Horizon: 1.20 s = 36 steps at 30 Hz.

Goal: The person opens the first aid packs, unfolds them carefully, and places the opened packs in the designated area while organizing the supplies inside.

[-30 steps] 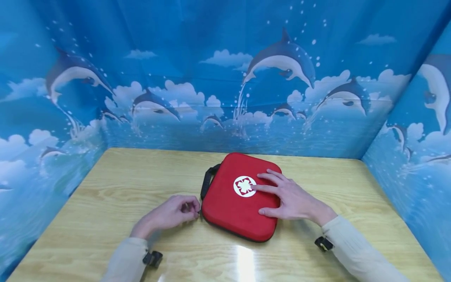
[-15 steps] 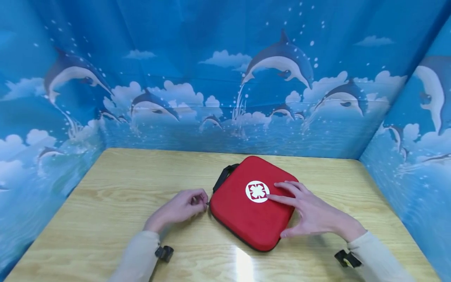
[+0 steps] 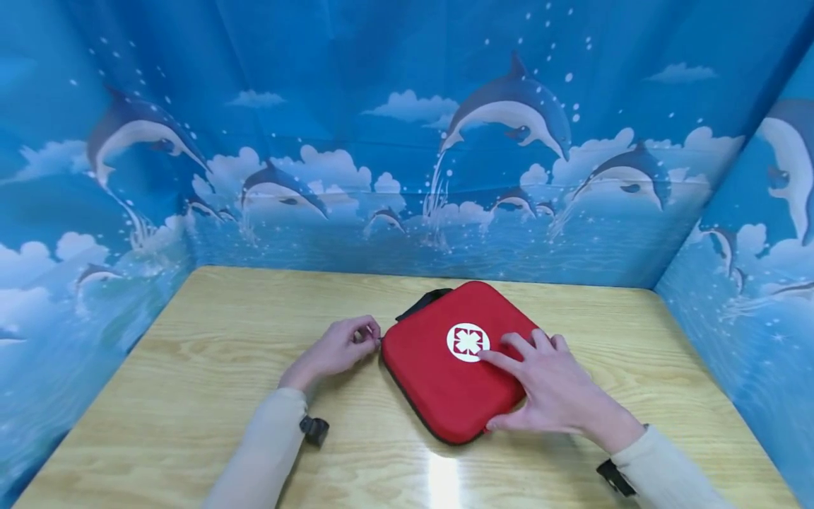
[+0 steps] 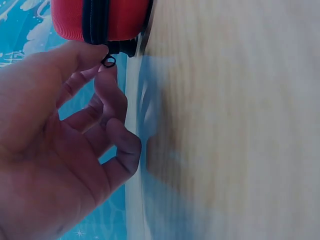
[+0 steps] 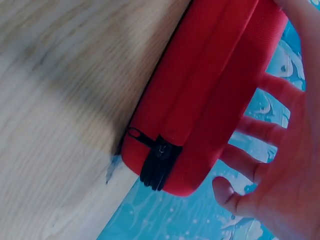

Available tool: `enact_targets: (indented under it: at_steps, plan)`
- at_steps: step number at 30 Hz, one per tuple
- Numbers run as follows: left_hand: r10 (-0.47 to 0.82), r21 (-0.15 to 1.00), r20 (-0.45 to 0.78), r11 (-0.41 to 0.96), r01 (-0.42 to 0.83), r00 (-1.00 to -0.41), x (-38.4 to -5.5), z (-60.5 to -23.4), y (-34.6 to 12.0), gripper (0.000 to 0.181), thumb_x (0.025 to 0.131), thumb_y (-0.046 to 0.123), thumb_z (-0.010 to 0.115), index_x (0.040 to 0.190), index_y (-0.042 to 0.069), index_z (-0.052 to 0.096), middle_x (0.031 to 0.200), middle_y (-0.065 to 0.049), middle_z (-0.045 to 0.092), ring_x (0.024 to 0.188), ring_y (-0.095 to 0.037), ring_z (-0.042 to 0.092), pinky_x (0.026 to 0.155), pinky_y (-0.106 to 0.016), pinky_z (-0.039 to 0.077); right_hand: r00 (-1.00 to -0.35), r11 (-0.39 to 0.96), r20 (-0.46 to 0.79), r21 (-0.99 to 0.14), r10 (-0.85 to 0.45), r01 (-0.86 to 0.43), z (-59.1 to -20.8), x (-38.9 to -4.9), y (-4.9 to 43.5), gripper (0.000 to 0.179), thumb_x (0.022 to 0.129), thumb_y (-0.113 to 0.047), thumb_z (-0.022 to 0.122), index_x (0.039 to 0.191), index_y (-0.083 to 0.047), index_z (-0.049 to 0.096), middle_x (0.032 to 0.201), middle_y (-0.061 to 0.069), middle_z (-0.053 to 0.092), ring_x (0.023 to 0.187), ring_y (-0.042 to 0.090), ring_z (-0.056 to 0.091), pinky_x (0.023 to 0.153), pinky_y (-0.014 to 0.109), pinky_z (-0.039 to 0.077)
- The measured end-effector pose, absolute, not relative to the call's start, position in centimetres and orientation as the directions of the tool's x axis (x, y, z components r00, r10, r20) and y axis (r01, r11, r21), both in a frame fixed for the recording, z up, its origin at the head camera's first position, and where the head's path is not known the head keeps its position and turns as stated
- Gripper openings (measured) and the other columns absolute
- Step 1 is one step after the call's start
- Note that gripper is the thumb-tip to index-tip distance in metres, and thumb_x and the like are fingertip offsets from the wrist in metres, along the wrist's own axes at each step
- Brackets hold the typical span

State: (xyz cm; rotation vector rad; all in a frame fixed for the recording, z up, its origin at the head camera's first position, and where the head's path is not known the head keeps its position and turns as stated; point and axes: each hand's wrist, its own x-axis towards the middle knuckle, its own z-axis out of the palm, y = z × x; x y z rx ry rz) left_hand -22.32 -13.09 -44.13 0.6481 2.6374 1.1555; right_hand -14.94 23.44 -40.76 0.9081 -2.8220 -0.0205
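A red first-aid case [image 3: 432,382] with a white emblem lies zipped on the table, turned cornerwise in the head view. At its left corner my left hand [image 3: 343,348] pinches a small black zipper pull [image 4: 109,61] between thumb and forefinger. My right hand [image 3: 553,392] rests on the right part of the lid with fingers spread, the thumb at the near edge. The right wrist view shows a second zipper pull [image 5: 141,136] hanging on the case's side, apart from the fingers. Behind the case's far left side sits a black carry handle [image 3: 422,302].
The case stands on a light wooden table [image 3: 254,311]. A blue dolphin-printed curtain [image 3: 356,141] closes off the back and both sides. Each beige sleeve carries a black wrist device, like the left one [image 3: 314,430].
The case has slid right and turned clockwise, the handle swinging toward the back. My left hand has moved right and farther back, keeping the pull; my right hand has shifted right and nearer.
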Motion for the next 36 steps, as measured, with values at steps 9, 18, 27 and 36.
enact_targets:
  at_steps: [9, 18, 27, 36]
  plan:
    - [0.448, 0.740, -0.035, 0.612, 0.278, -0.893, -23.6, -44.1, -12.8, 0.008, 0.098, 0.010, 0.060, 0.100, 0.015, 0.065, 0.095, -0.005, 0.067, 0.078, -0.013, 0.059, 0.070, -0.029, 0.049, -0.770, 0.802, 0.231, 0.122, -0.595, -0.584, -41.2, -14.5, 22.8, 0.089, 0.065, -0.089, 0.067, 0.136, -0.037, 0.064, 0.122, 0.001, 0.059, 0.103, 0.022, 0.053, 0.082, 0.051, 0.046]
    - [0.491, 0.746, -0.045, 0.596, 0.298, -0.870, -24.0, -43.8, -13.1, 0.009, 0.100, 0.010, 0.058, 0.101, 0.015, 0.065, 0.093, -0.004, 0.067, 0.076, -0.013, 0.059, 0.072, -0.030, 0.050, -0.747, 0.770, 0.281, -0.041, -0.603, -0.637, -42.0, -14.8, 23.2, 0.084, 0.061, -0.070, 0.084, 0.134, -0.033, 0.065, 0.119, 0.000, 0.057, 0.123, 0.027, 0.050, 0.103, 0.063, 0.042]
    - [0.523, 0.732, -0.039, 0.595, 0.332, -0.851, -23.8, -43.7, -13.5, 0.008, 0.101, 0.009, 0.057, 0.102, 0.013, 0.064, 0.092, -0.003, 0.065, 0.076, -0.012, 0.058, 0.070, -0.028, 0.050, -0.759, 0.775, 0.277, -0.071, -0.590, -0.628, -42.1, -15.1, 23.1, 0.084, 0.061, -0.072, 0.084, 0.134, -0.034, 0.066, 0.119, -0.001, 0.057, 0.131, 0.028, 0.048, 0.104, 0.066, 0.043]
    - [0.546, 0.723, -0.086, 0.609, 0.325, -0.834, -22.8, -43.3, -13.9, 0.010, 0.100, 0.011, 0.058, 0.105, 0.014, 0.066, 0.092, -0.001, 0.064, 0.076, -0.013, 0.057, 0.067, -0.027, 0.051, -0.780, 0.799, 0.272, -0.061, -0.564, -0.599, -42.2, -14.8, 23.3, 0.085, 0.060, -0.072, 0.084, 0.134, -0.035, 0.065, 0.119, -0.001, 0.057, 0.131, 0.030, 0.049, 0.102, 0.064, 0.044]
